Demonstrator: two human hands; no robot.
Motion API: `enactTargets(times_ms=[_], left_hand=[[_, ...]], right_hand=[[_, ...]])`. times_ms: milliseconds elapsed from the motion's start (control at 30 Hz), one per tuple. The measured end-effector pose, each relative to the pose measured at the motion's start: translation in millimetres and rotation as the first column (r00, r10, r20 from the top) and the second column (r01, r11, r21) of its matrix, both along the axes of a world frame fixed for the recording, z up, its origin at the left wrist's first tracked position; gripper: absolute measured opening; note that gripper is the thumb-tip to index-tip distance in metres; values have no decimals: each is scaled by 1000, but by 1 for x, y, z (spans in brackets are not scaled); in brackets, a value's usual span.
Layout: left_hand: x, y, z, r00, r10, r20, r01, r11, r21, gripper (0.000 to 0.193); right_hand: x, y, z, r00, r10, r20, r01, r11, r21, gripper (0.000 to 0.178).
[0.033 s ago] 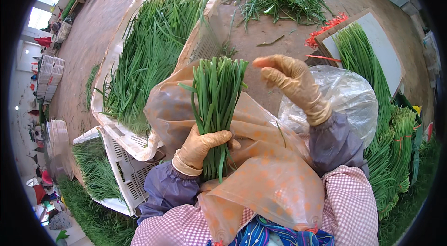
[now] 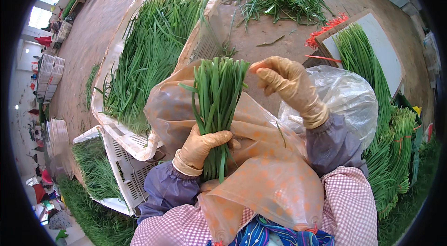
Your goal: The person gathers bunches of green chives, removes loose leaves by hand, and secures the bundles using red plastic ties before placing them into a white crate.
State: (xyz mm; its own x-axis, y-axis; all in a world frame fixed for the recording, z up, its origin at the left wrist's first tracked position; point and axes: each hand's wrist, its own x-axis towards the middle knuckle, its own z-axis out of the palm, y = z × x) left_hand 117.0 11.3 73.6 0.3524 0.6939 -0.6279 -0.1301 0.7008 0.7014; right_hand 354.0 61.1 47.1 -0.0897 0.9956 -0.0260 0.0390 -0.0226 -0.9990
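Note:
My left hand [image 2: 202, 147], in a tan rubber glove, is wrapped round a bunch of green garlic chives [image 2: 218, 99]. The bunch stands upright over my lap, its cut ends level at the top. Beside its upper right edge is my gloved right hand [image 2: 291, 85], fingers curled in and fingertips close to the stalks. Whether anything thin lies between those fingertips cannot be made out. An orange-spotted plastic apron [image 2: 274, 190] covers my lap beneath the bunch.
A white crate [image 2: 100, 90] full of chives stands left, above another crate [image 2: 132, 176]. Loose leaves [image 2: 284, 1] lie on the floor ahead. At right are a clear plastic bag [image 2: 347, 92], a board [image 2: 389, 55] with chives, red ties [image 2: 326, 29] and tied bunches [image 2: 400, 139].
My right hand has moved slightly left toward the top of the bunch, and its fingers have curled in more. My left hand keeps its hold, almost unmoved.

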Motion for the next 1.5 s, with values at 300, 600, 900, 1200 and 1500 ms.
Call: enactTargets(times_ms=[300, 600, 900, 1200, 1500], left_hand=[[-4, 1, -4, 999, 20, 39, -22, 998, 51, 24], [-7, 0, -10, 1000, 18, 15, -18, 999, 34, 20], [-6, 3, -37, 969, 86, 231, -89, 996, 0, 33], [36, 28, -18, 984, 22, 177, -117, 829, 547, 64], [59, 34, -18, 889, 81, -451, 339, 546, 766, 82]], right_hand=[[-15, -10, -10, 956, 287, 57, -281, 955, -94, 17], [-33, -5, -1, 876, 16, 482, -124, 973, 194, 10], [-33, -18, 19, 776, 437, 454, -585, 768, 260, 5], [-2, -22, -10, 948, 198, -251, -218, 975, -52, 74], [-73, -2, 6, 880, -218, -422, 112, 958, -263, 27]])
